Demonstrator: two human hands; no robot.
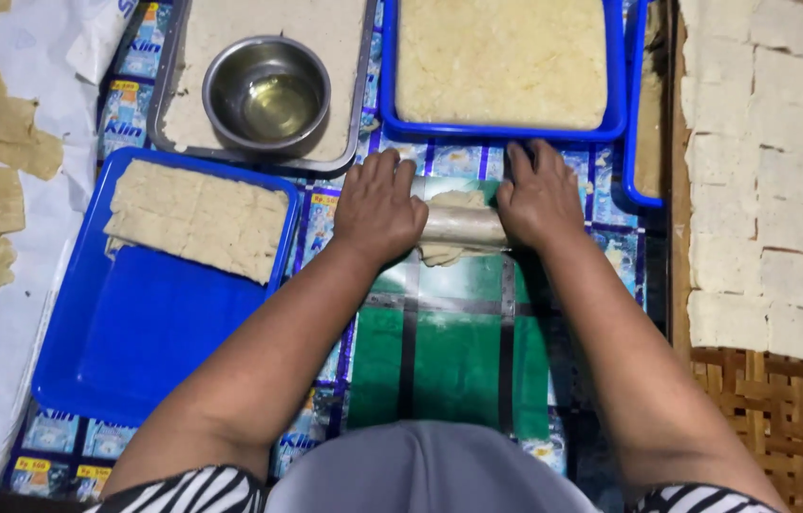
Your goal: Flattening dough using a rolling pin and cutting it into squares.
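My left hand (377, 204) and my right hand (541, 195) press palm-down on the two ends of a pale rolling pin (463, 226). The pin lies across a small piece of beige dough (453, 199) on a green plastic sheet (449, 351). Dough shows above and just below the pin. Both forearms reach forward from the bottom of the view.
A blue tray (135, 342) at left holds flat cut dough sheets. Behind it a metal tray (173, 95) carries dough and a steel bowl (266, 93) of oil. A blue tray (501, 133) of yellowish dough sits ahead. Cut squares (772, 190) cover a woven mat at right.
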